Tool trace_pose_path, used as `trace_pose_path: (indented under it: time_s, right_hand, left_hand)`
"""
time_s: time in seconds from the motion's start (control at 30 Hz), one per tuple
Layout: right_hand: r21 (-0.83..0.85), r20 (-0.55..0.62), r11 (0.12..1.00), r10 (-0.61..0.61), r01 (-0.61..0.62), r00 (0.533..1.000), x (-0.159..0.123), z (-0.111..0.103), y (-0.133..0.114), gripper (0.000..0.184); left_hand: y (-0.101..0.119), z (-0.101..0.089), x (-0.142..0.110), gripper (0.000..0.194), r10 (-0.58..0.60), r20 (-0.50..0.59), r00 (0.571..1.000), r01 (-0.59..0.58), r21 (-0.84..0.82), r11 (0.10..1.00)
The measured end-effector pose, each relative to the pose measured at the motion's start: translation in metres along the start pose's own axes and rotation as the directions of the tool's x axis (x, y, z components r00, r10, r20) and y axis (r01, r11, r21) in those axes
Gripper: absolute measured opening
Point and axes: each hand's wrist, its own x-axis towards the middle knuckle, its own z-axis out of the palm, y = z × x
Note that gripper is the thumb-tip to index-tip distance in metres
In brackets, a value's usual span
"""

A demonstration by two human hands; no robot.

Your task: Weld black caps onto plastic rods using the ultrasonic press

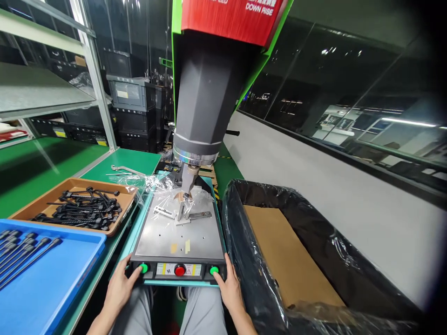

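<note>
My left hand [120, 286] rests on the front left corner of the press machine's control panel [179, 270], its thumb on the left green button [143, 268]. My right hand [228, 288] lies at the front right corner with its thumb touching the right green button [214, 270]. A red button [179, 270] sits between them. The fingers of both hands are stretched out and hold nothing. The machine's dark horn [190, 179] is down on a small fixture [182, 209] on the steel plate [178, 232].
A brown tray [75, 207] of several black rod parts stands left of the machine. Nearer to me is a blue tray [45, 279] with several long black rods. A cardboard box lined with a black bag [279, 260] stands at the right. Metal shelving [52, 88] rises at the far left.
</note>
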Motion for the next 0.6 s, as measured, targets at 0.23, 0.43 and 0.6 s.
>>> trace_pose_path:
  time_s: [0.23,0.43,0.6]
  right_hand:
    - [0.046,-0.041,0.998,0.051,-0.050,0.998,0.002,0.008,0.005,0.075]
    - [0.022,-0.023,0.998,0.057,-0.057,0.998,-0.001,0.010,0.005,0.074]
    - [0.032,0.040,0.999,0.043,-0.044,0.998,-0.001,0.004,0.004,0.077]
  left_hand:
    - [-0.004,0.001,0.006,0.067,0.015,0.002,1.000,-0.015,0.025,1.000]
    - [-0.006,0.001,0.006,0.070,0.024,0.032,0.999,-0.024,0.016,1.000]
    - [-0.006,0.002,0.000,0.072,0.043,0.052,0.998,-0.043,0.005,0.999]
